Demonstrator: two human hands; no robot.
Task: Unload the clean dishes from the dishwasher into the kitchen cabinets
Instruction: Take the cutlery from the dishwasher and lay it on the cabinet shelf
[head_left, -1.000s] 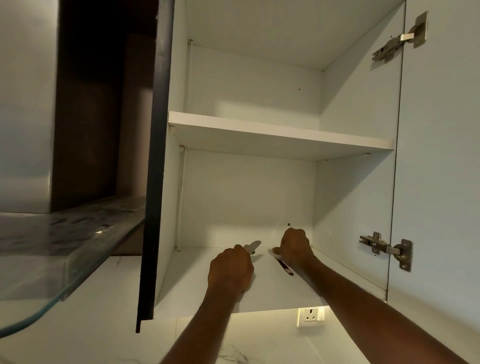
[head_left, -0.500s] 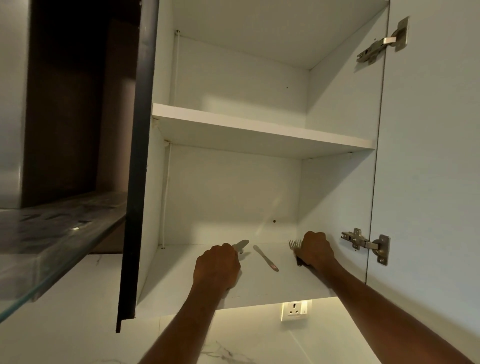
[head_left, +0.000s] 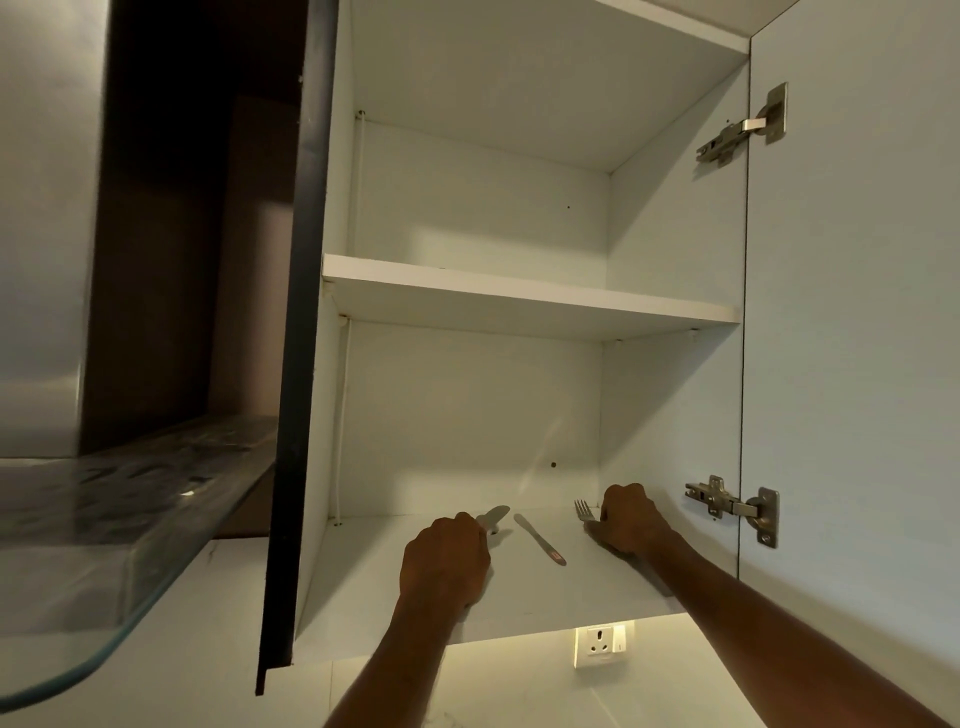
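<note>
Both my hands reach up onto the bottom shelf (head_left: 524, 597) of an open white wall cabinet. My left hand (head_left: 447, 564) is closed around the handle of a metal knife (head_left: 492, 518), whose blade sticks out toward the back wall. A second table knife (head_left: 539, 540) lies loose on the shelf between my hands, touched by neither. My right hand (head_left: 626, 517) is near the right cabinet wall, closed on a fork (head_left: 585, 512) whose tines point to the back. The fork's handle is hidden under my fingers.
The upper shelf (head_left: 519, 299) holds nothing visible. The cabinet door (head_left: 852, 364) stands open at the right with two metal hinges (head_left: 737, 509). A dark panel edge (head_left: 293, 364) bounds the cabinet's left side; a glass hood canopy (head_left: 104, 545) juts out further left. A wall socket (head_left: 600, 644) sits below.
A second ago my right hand held the loose knife at the shelf's middle. It let the knife go and moved right with the fork. My left hand has stayed put.
</note>
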